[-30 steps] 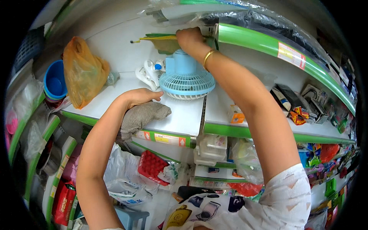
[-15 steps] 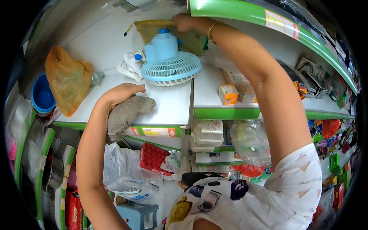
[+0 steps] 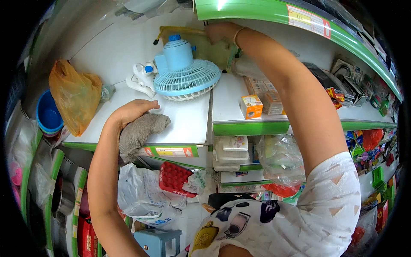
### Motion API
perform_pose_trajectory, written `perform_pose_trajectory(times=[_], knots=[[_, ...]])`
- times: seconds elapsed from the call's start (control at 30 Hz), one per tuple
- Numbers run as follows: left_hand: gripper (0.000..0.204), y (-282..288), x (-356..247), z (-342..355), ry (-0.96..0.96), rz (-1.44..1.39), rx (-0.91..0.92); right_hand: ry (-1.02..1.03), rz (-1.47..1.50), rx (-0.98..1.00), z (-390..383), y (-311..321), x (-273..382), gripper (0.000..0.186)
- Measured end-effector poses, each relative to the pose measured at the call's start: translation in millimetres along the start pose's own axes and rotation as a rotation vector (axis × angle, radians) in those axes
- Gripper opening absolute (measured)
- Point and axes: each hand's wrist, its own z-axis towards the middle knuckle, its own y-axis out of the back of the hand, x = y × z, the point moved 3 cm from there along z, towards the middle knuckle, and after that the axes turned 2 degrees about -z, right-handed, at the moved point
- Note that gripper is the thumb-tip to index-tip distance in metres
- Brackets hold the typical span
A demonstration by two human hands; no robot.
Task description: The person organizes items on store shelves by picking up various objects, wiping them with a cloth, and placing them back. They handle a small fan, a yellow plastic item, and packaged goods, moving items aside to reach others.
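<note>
On the left part of the white shelf, my left hand (image 3: 132, 112) is closed on a grey cloth (image 3: 144, 132) that hangs over the front edge. My right hand (image 3: 221, 32) reaches to the back and grips the top of a yellowish, see-through flat thing (image 3: 185, 33) with dark-tipped ends; its kind is unclear. In front of it a light blue fan (image 3: 187, 77) lies with its grille tilted downward, hiding part of that yellowish thing. The fan's white clip base (image 3: 142, 80) with a blue knob is beside it.
An orange plastic bag (image 3: 73, 97) and a blue tub (image 3: 49, 112) stand at the left. Small orange-and-white boxes (image 3: 251, 106) sit on the right shelf. A green-edged upper shelf (image 3: 244, 10) overhangs my right hand. Below are a red egg tray (image 3: 174, 178) and a blue stool (image 3: 157, 242).
The yellowish flat thing has shifted to the right behind the fan, together with my right hand. My left hand stays on the cloth. The whole view has shifted slightly.
</note>
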Motion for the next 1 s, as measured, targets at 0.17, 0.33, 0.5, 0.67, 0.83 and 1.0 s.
perform_pose_trajectory(times=[0.17, 0.33, 0.5, 0.67, 0.83, 1.0], knots=[[0.041, 1, 2, -2, 0.048, -0.032, -0.019, -0.008, 0.094, 0.054, 0, -14, 7, 0.046], [0.042, 0, -2, -8, 0.033, -0.033, -0.053, -0.011, 0.423, -0.213, 8, -18, -20, 0.041], [0.042, -2, -3, -5, 0.069, -0.051, -0.041, 0.060, 0.221, -0.333, 11, -35, -26, 0.033], [0.042, -2, -3, 5, 0.038, 0.078, -0.071, -0.025, 0.175, -0.252, 32, -21, 5, 0.028], [0.042, -1, 1, -5, 0.045, -0.009, -0.074, 0.025, 0.103, -0.107, 38, -28, 34, 0.037], [0.048, 0, -1, -1, -0.027, -0.033, -0.087, 0.069, 0.130, -0.086, 1, 3, 20, 0.055]])
